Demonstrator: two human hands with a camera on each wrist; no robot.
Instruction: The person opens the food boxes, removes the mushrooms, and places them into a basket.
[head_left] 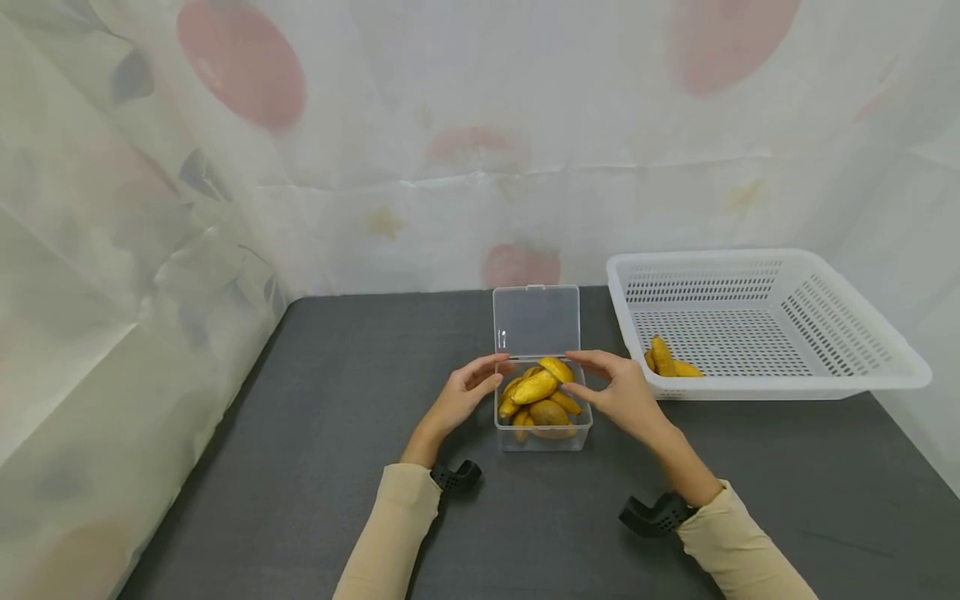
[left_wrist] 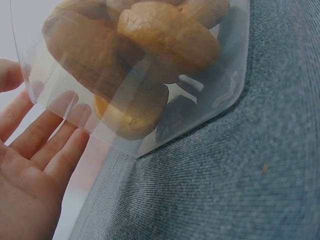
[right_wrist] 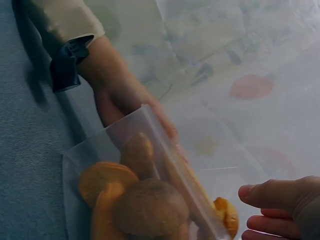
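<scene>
A small clear plastic box (head_left: 542, 442) stands on the table, its clear lid (head_left: 537, 321) raised upright at the back. Yellow-brown, banana-like pieces (head_left: 534, 388) fill it, some heaped above the rim. My left hand (head_left: 461, 396) is at the box's left side, its fingers reaching the back corner; the left wrist view shows those fingers nearly straight along the clear wall. On the opposite side is my right hand (head_left: 626, 400), fingertips at the back right corner and thumb close to the top pieces. In the right wrist view that hand (right_wrist: 285, 207) has nothing between thumb and fingers.
A white perforated basket (head_left: 787, 385) stands at the table's back right, with a few yellow pieces (head_left: 663, 358) in its near left corner. Behind and to the left hang pale printed sheets (head_left: 420, 225). The dark grey table (head_left: 337, 400) lies under everything.
</scene>
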